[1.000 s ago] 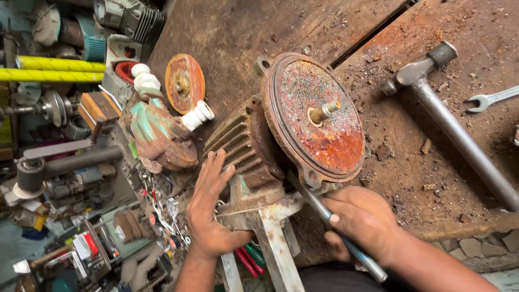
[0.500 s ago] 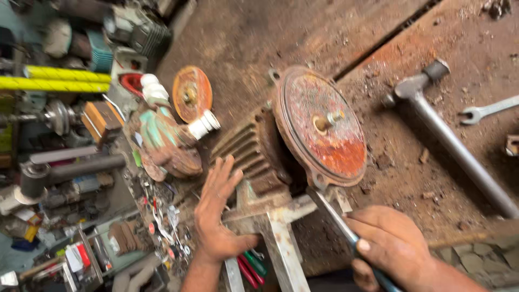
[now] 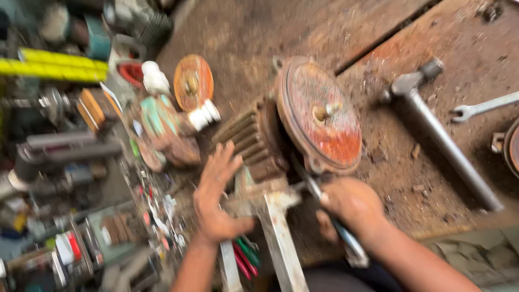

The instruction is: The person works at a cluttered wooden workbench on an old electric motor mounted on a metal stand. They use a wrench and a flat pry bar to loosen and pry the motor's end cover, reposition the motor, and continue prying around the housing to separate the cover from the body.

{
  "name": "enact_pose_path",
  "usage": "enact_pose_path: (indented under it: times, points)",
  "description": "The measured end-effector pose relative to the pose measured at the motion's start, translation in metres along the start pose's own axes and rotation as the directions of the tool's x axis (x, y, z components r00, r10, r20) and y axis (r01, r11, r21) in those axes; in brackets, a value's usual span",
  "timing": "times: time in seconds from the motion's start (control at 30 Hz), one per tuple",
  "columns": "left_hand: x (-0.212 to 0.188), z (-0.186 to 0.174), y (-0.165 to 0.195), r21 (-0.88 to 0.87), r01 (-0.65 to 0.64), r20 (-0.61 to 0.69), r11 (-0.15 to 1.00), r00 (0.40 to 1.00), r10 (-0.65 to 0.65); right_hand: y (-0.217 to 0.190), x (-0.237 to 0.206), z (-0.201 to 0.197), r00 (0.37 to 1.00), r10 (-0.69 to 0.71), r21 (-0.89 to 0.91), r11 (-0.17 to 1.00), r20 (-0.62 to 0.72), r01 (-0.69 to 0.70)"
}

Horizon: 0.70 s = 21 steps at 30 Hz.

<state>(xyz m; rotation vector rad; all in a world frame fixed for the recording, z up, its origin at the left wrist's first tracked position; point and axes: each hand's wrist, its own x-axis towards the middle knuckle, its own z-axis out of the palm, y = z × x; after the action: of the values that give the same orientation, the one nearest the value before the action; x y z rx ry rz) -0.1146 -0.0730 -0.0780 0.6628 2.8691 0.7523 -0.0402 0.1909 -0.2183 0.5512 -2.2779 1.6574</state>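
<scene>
Head view, blurred by motion, shows your left hand (image 3: 216, 197) spread flat, fingers wide, pressing on the near side of a rusty electric motor (image 3: 281, 140) just by its cooling fins, holding nothing. Your right hand (image 3: 351, 205) is closed around a slim metal tool (image 3: 335, 224), apparently a screwdriver or thin bar, whose tip reaches up to the near rim of the round end cover (image 3: 319, 116). The motor lies on its side on the dirty desk (image 3: 259, 32), its short shaft poking out through the cover toward the right.

Judging from this, the job stands at an early stage: the end cover sits on the housing, seemingly seated all round, with no gap that the blur lets you make out. Whether its bolts are out cannot be told. Prying or loosening at that rim looks like the step in hand, and the cover's removal is left to do.

A long-handled hammer (image 3: 438, 130) lies untouched well to the right, with a spanner (image 3: 484, 107) beyond it. A smaller rusty disc (image 3: 193, 82) stands far left of the motor, amid a clutter of parts.
</scene>
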Motion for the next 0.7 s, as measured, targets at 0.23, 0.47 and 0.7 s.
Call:
enact_pose_path:
  times: [0.23,0.47,0.7]
  points:
    - [0.005,-0.001,0.003,0.011,-0.027,-0.027,1.000,0.999,0.027,0.010,-0.008,0.009,0.970,0.080,0.007,0.996,0.228,-0.083]
    - [0.009,-0.005,0.008,-0.018,-0.033,-0.004,0.999,0.999,0.033,-0.033,-0.005,-0.054,0.946,-0.046,0.179,0.978,-0.322,0.108]
    - [0.005,-0.009,0.006,-0.080,-0.051,-0.049,0.995,0.998,0.047,-0.076,0.090,-0.133,0.934,0.345,0.094,0.931,0.094,-0.354]
